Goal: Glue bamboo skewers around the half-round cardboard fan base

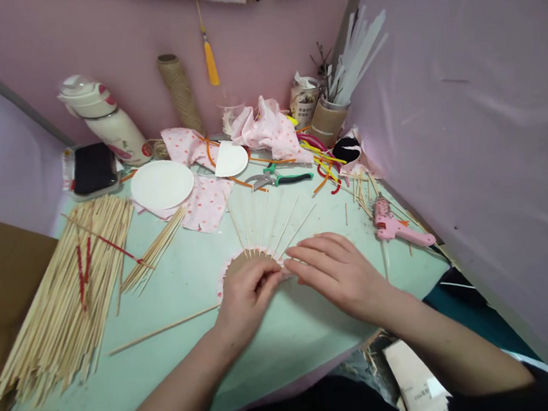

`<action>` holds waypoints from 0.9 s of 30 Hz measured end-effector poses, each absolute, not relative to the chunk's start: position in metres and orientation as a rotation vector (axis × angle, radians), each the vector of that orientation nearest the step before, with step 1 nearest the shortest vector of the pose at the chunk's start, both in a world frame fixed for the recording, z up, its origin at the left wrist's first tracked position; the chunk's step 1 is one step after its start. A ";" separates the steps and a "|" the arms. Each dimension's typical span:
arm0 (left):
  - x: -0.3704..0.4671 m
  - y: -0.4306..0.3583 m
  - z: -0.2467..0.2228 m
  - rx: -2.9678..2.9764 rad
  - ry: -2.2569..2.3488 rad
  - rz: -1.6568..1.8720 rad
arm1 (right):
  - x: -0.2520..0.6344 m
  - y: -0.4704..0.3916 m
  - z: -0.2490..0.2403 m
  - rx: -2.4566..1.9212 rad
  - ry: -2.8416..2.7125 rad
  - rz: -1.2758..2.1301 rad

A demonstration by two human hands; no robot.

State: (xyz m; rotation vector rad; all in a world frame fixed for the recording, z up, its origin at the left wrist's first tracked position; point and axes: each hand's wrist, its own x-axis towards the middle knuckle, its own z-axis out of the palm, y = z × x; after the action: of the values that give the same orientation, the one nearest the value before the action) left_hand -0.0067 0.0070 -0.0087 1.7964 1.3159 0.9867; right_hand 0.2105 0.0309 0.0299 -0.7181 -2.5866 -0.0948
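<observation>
On the table in front of me lies a rounded piece of brown cardboard (235, 265) with pink dotted fabric round its edge. Several thin wooden sticks (255, 223) fan out from its far side. My left hand (248, 293) rests over the near part, thumb and fingers closed on the cardboard piece. Stretched out flat, the fingers of my right hand (336, 274) reach its right edge, by the lowest stick; their tips hide part of that edge. One longer stick (164, 330) sticks out to the left from beside my left hand.
A large pile of wooden sticks (69, 296) covers the left side, with a smaller bundle (155, 249) beside it. Pruning shears (281, 179) and a white disc (162, 184) lie farther back. At right is a pink glue gun (399, 227); a bottle (111, 127) stands back left.
</observation>
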 end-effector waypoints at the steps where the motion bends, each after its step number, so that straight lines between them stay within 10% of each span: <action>1: -0.006 0.006 -0.009 1.823 1.300 0.991 | 0.202 0.033 0.025 -0.699 -2.606 -0.064; 27: -0.022 0.011 -0.017 2.116 1.351 0.779 | 0.241 0.104 -0.012 -0.728 -2.716 0.323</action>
State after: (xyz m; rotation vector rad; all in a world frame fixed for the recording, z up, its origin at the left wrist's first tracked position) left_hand -0.0217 0.0114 -0.0170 2.1158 1.3510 0.7786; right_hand 0.2413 0.1041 -0.0120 -0.7279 -2.7155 0.3230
